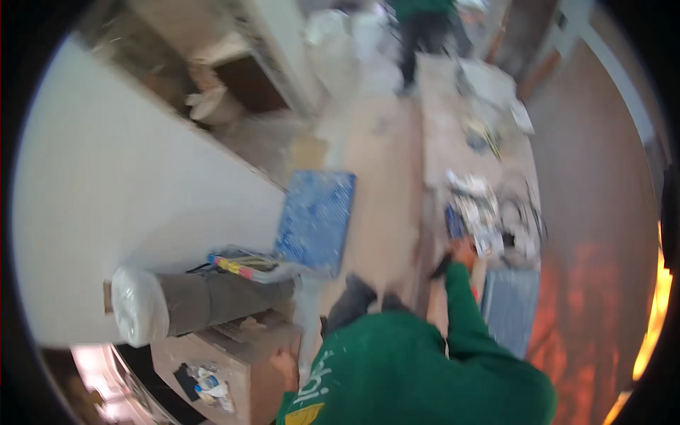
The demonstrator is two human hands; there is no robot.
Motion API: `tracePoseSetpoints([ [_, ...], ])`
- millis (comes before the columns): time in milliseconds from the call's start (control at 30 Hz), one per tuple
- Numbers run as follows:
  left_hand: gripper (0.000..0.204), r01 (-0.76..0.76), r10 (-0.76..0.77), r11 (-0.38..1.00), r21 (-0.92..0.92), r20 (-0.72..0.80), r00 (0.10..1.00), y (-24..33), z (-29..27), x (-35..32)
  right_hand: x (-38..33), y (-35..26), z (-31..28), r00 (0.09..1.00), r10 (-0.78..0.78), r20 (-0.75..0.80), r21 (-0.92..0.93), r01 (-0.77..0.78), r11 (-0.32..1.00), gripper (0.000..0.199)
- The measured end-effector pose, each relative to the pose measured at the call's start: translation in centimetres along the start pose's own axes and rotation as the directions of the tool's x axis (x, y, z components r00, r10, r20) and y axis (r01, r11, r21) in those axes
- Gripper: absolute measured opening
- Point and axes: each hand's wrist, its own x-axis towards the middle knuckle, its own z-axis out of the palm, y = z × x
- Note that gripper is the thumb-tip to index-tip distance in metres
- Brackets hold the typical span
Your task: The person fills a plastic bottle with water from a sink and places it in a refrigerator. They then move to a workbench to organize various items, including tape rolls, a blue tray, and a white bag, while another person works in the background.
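Observation:
My right hand (464, 252), at the end of a green sleeve, is over the cluttered bench on the right. Its fingers look closed, and a dark, narrow object (442, 266) juts out beside them; motion blur hides what it is. Close by lie a dark blue item (454, 222) and a pile of pale packets and papers (478, 202). My left hand (286, 365) hangs low on the left, against or just beside the brown board box (265, 382). Its fingers are too smeared to read.
A blue, white-spotted board (316, 219) stands left of the walkway. Nearer lies a grey roll with clear plastic (212, 301). Grey-blue panel (511, 304) and coiled cable (520, 219) are at right. Another person (423, 28) in green stands far ahead.

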Motion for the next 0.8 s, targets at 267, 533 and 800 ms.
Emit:
tracePoseSetpoints([
  [267, 0.020, -0.227, 0.323, 0.942, -0.246, 0.484, 0.813, 22.8, 9.2, 1.7, -6.5, -16.6, -0.3, 0.896, 0.380, 0.228, 0.897, -0.345, 0.275, 0.044],
  [533, 0.019, -0.639, 0.552, 0.678, -0.363, 0.825, 0.117, 37.0, 22.5, 0.3, -11.4, -26.4, 0.7, 0.932, 0.198, 0.305, 0.880, -0.355, 0.315, 0.045],
  [800, 0.034, -0.377, 0.396, 0.872, -0.312, 0.902, 0.171, 40.8, 28.3, 4.1, -7.9, -11.9, -1.5, 0.921, 0.275, 0.277, 0.806, -0.379, 0.454, 0.063],
])
